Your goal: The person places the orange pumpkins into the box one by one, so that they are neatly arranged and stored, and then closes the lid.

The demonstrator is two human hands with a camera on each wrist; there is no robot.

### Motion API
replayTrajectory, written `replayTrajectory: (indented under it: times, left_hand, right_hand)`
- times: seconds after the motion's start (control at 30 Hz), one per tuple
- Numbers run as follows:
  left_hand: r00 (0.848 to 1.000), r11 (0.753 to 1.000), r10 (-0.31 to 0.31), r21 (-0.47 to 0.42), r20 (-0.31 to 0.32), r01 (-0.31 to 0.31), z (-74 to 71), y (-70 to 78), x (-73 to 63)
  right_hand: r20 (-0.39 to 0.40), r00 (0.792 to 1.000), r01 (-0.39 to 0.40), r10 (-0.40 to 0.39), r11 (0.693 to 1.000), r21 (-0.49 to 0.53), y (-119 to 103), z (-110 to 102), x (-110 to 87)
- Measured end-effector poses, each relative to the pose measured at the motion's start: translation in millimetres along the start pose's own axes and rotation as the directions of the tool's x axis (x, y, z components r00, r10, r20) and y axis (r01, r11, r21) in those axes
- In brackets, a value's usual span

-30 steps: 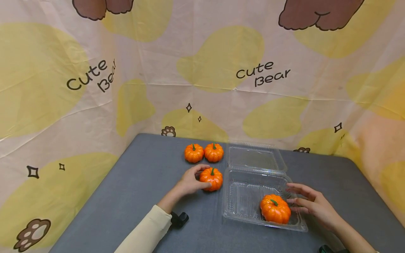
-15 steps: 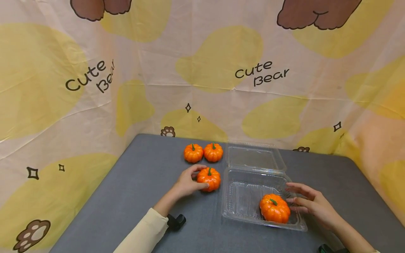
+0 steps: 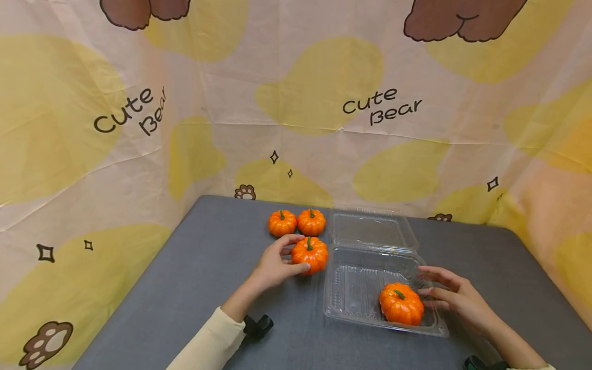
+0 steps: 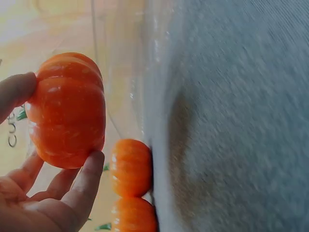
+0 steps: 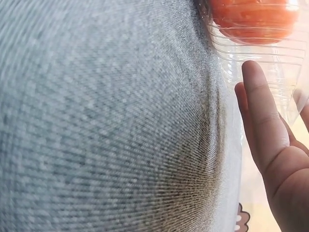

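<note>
My left hand [image 3: 273, 264] grips a small orange toy pumpkin [image 3: 310, 255] with a green stem, thumb on the near side and fingers behind. In the left wrist view this pumpkin [image 4: 67, 111] is held above the grey table. A clear plastic clamshell box [image 3: 349, 293] stands to its right, lid [image 3: 370, 231] laid back. One pumpkin [image 3: 401, 304] sits inside, at the near right. Beside the box's right wall is my right hand [image 3: 464, 300], fingers extended. The right wrist view has its fingers [image 5: 265, 106] by the wall; contact cannot be told.
Two more orange pumpkins, a left one [image 3: 282, 223] and a right one [image 3: 312, 222], stand side by side at the back, left of the lid. A printed curtain [image 3: 300, 103] hangs behind the table [image 3: 194, 267] and along its sides.
My left hand first drew the pumpkin slightly left, then raised it off the table and a little to the right. My right hand and the box have stayed in place.
</note>
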State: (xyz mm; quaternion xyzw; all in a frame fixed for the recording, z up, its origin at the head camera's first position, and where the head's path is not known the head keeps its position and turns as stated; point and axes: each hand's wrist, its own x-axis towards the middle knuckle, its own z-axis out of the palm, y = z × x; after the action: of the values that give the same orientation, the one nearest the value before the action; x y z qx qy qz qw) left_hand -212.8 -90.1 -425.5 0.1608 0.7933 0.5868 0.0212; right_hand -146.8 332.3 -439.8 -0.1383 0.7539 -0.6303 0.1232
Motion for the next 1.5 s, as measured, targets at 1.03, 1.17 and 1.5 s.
replayTrajectory:
  times: [1.03, 1.17, 1.5]
  left_hand:
    - [0.947, 0.981, 0.15, 0.079, 0.283, -0.179, 62.4, 40.7, 0.2]
    - [0.928, 0.964, 0.186, 0.125, 0.323, -0.236, 68.4, 40.5, 2.5]
    - [0.894, 0.901, 0.201, 0.283, 0.4, -0.329, 77.8, 40.4, 5.6]
  right_hand:
    - [0.022, 0.999, 0.026, -0.026, 1.0, 0.008, 1.5, -1.9, 1.2]
    - [0.021, 1.0, 0.024, -0.024, 1.0, 0.006, 1.5, -1.9, 1.2]
    - [0.005, 1.0, -0.014, 0.014, 0.999, -0.03, 0.1, -0.2, 1.4]
